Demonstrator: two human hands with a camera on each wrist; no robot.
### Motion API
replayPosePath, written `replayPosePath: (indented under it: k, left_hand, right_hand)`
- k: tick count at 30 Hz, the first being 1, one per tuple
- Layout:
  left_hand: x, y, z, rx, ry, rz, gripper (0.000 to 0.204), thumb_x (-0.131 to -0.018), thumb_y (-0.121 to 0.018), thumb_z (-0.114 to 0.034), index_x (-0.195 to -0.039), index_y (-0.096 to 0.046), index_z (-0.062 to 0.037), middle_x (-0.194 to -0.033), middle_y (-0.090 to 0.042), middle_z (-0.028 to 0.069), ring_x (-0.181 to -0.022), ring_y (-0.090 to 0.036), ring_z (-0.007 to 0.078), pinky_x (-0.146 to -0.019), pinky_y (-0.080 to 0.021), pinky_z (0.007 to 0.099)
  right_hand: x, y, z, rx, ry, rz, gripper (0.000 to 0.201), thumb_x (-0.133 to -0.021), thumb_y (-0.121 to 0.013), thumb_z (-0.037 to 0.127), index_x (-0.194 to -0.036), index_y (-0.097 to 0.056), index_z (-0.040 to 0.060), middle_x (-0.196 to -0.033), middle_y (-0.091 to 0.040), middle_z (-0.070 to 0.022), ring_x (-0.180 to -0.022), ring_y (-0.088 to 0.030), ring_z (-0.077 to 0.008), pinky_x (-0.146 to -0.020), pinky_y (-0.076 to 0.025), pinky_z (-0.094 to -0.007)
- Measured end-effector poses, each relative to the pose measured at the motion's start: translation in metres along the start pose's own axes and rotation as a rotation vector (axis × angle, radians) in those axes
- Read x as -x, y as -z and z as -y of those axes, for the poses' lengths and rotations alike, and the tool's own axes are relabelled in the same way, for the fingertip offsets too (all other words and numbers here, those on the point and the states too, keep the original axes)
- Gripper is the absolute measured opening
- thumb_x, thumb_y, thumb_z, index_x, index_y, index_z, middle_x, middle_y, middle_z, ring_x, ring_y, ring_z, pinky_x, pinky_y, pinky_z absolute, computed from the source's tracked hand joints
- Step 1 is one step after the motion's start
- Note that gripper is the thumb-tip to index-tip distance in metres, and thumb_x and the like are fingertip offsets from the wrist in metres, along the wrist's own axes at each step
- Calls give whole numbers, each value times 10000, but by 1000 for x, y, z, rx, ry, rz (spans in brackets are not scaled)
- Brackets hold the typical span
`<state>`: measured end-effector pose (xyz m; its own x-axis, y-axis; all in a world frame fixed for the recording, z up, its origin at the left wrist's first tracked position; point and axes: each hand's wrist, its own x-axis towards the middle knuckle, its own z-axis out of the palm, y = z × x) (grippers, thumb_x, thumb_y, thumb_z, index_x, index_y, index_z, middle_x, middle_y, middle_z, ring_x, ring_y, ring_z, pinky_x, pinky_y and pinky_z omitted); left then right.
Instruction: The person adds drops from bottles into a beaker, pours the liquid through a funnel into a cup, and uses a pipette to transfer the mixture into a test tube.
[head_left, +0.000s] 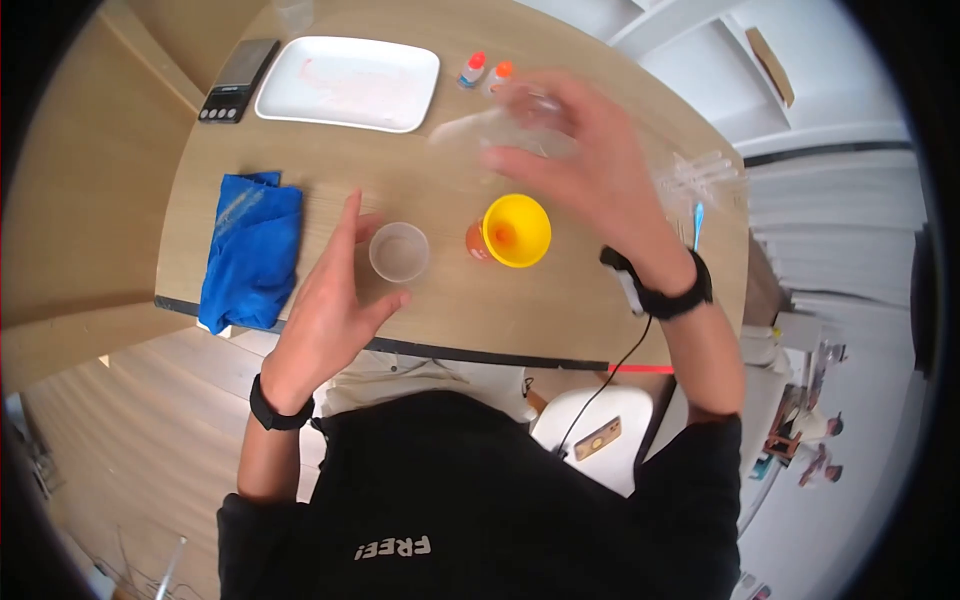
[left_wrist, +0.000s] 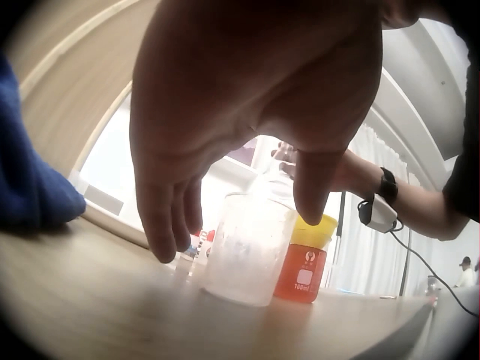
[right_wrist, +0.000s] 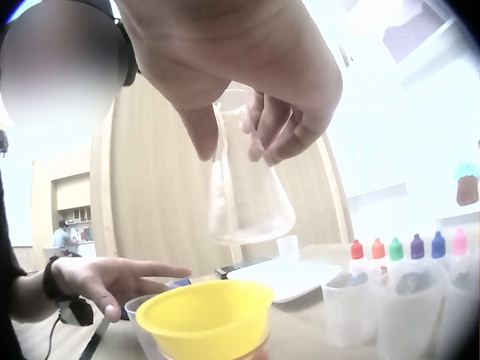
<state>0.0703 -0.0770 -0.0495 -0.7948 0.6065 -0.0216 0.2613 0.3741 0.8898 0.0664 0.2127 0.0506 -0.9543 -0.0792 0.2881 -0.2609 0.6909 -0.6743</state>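
My right hand (right_wrist: 247,67) grips the neck of a clear conical flask (right_wrist: 247,199), held up off the table behind the yellow-rimmed beaker. In the head view the flask is blurred under the right hand (head_left: 590,150). My left hand (head_left: 335,290) stands around a clear plastic cup (head_left: 399,252), thumb and fingers spread on either side; whether they touch it I cannot tell. The cup (left_wrist: 247,251) is upright in the left wrist view. Right of it stands a beaker of orange-red liquid (left_wrist: 302,270) with a yellow top (head_left: 517,230).
A white tray (head_left: 345,118) and a black scale (head_left: 228,105) lie at the back left, a blue cloth (head_left: 250,250) at the left. Small dropper bottles (head_left: 472,70) and several plastic cups (right_wrist: 409,307) stand beyond the beaker. Clear plastic pieces (head_left: 700,175) lie at the right.
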Motion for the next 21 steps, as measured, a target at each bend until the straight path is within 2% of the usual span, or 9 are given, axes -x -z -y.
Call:
replayPosePath:
  k: [2,4,7,11,14,19,21]
  left_hand:
    - [2,0,-1,15,17,1,1142,-853,-892,-34,-1738,-170,-16,-1538,-590,234,-1451,-568,381,-1197,-472,448]
    - [4,2,0,-9,38,12,1143,-849,-893,-25,-1738,-176,-21,-1539,-590,231,-1441,-577,379,-1190,-478,449]
    - [4,3,-1,-34,52,19,1140,-848,-892,-17,-1737,-179,-20,-1542,-588,228,-1430,-586,375,-1184,-486,449]
    - [1,0,1,-6,53,23,1130,-852,-889,-14,-1734,-182,-12,-1543,-585,229,-1427,-590,370,-1184,-488,445]
    - [-1,-1,-2,-21,46,48,1110,-886,-861,8,-1756,-177,-71,-1602,-553,190,-1407,-609,333,-1189,-484,422]
    - [-4,-4,-4,-55,16,51,1095,-893,-866,-22,-1754,-192,-72,-1602,-550,218,-1434,-587,358,-1202,-466,427]
    - [-4,-5,-6,-71,10,49,1087,-901,-866,-41,-1754,-195,-77,-1599,-551,230,-1452,-573,368,-1208,-458,431]
  right_hand:
    - [-14,-17,-7,98,63,58,449,-835,-886,101,-1237,-693,44,-1199,-770,-100,-1139,-739,-272,-937,-575,-408]
    - [-23,-34,-16,187,160,109,441,-807,-874,121,-1202,-695,39,-1161,-764,-128,-1094,-740,-319,-933,-580,-427]
    - [-32,-53,-22,214,140,136,308,-809,-731,86,-1115,-723,49,-1099,-737,-161,-1025,-720,-398,-853,-573,-498]
    - [-38,-64,-25,227,85,224,304,-807,-697,46,-1110,-716,38,-1102,-737,-167,-1037,-721,-399,-840,-573,-508]
    - [-38,-65,-20,233,90,265,303,-796,-708,35,-1099,-709,29,-1099,-736,-175,-1033,-722,-403,-831,-575,-513]
    - [-37,-74,-26,216,130,254,309,-771,-730,17,-1080,-710,18,-1085,-737,-190,-1024,-721,-420,-820,-577,-517]
    - [-39,-73,-25,265,101,294,329,-793,-788,61,-1105,-691,27,-1099,-729,-160,-1039,-707,-390,-856,-570,-499]
